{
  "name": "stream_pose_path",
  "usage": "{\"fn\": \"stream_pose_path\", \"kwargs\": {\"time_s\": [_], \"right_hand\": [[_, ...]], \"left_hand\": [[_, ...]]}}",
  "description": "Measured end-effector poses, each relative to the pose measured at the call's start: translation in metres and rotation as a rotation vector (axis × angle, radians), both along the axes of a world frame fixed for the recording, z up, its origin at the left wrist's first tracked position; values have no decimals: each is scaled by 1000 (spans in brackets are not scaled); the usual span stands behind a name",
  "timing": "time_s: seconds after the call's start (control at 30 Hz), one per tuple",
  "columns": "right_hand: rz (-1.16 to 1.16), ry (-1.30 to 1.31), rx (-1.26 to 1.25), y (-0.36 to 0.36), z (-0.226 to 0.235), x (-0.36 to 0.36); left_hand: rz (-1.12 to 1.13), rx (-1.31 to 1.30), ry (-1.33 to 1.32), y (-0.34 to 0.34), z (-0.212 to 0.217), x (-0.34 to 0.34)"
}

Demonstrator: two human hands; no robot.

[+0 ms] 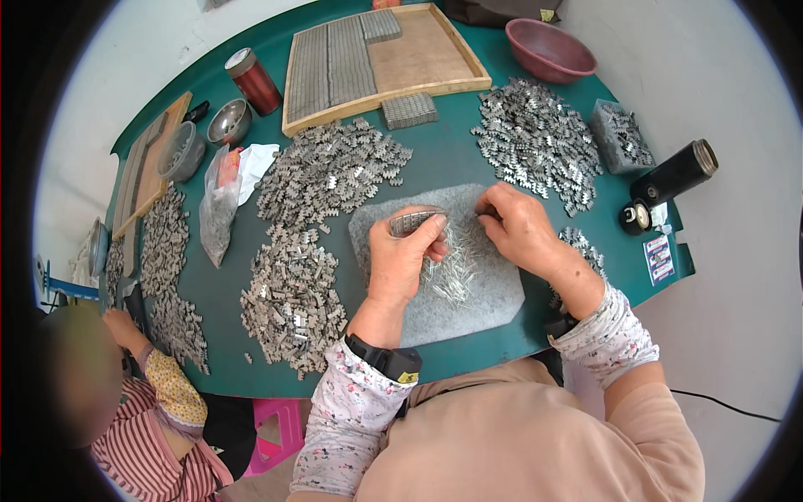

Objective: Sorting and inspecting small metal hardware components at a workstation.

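A block of joined small metal links [411, 221] sits in my left hand [403, 255], whose fingers and thumb wrap round it. To its right, my right hand [516, 224] is closed in a pinch above the edge of a grey felt mat [493, 293]; what its fingertips hold, if anything, is too small to make out. Thin silvery pins [452, 272] lie loose in a pile on the mat, below and between both hands. Heaps of small toothed metal links [293, 293] spread over the green table left of the mat, with another link heap [539, 138] beyond my right hand.
At the back stands a wooden tray [431, 58] partly filled with link rows; a link block [410, 110] lies before it. Around are a red bowl [550, 50], red flask [255, 82], black bottle [676, 171] and plastic bag [219, 205]. A co-worker's hand [125, 330] is at far left.
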State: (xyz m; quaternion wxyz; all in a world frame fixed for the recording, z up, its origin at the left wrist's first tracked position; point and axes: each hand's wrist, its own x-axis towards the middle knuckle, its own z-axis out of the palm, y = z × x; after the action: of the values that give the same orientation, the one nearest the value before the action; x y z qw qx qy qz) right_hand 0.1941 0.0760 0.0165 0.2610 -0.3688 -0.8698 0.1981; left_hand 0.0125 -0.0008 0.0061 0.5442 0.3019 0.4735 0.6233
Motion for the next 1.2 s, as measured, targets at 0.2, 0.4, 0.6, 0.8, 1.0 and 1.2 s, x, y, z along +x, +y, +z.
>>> {"fn": "stream_pose_path", "kwargs": {"time_s": [0.2,0.4,0.6,0.8,1.0,1.2], "right_hand": [[38,441,-186,-20,7,-18],[-3,509,-221,-26,3,-26],[34,576,-333,-25,0,-27],[-56,286,-140,8,10,-19],[-61,-142,107,0,-10,-33],[30,-232,359,-7,-10,-35]], "left_hand": [[-36,41,-4,-2,-1,5],[-37,106,-25,-2,0,4],[-44,119,80,-1,1,-1],[166,191,-144,1,2,-21],[164,100,-128,1,8,-19],[91,87,-67,3,1,-15]]}}
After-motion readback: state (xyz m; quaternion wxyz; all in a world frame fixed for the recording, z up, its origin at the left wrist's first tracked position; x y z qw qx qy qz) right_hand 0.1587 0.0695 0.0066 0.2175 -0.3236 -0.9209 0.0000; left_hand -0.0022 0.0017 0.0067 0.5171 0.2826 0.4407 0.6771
